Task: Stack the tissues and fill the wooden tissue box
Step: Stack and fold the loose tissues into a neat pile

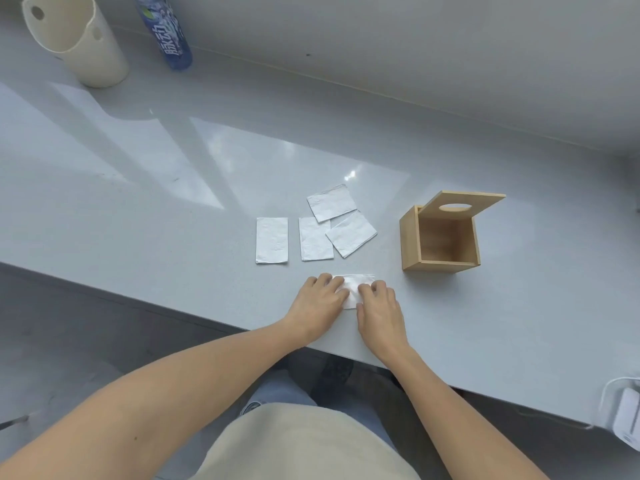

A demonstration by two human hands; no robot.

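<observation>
A wooden tissue box (412, 237) stands open on the grey counter, its lid (460, 204) with an oval slot tilted up at the back; its inside looks bare. Several folded white tissues lie left of it: one apart (272, 240), another (314, 239) partly under two overlapping ones (331, 202) (351, 233). Near the counter's front edge lies a further tissue (353, 284). My left hand (320, 297) and my right hand (379, 308) both rest on it, fingers pressing it flat against the counter, covering most of it.
A cream cylindrical holder (74, 39) and a blue drink bottle (168, 32) stand at the far left against the wall. A white device with a cable (625, 410) sits at the counter's right front edge (207, 318). The wall runs behind the box.
</observation>
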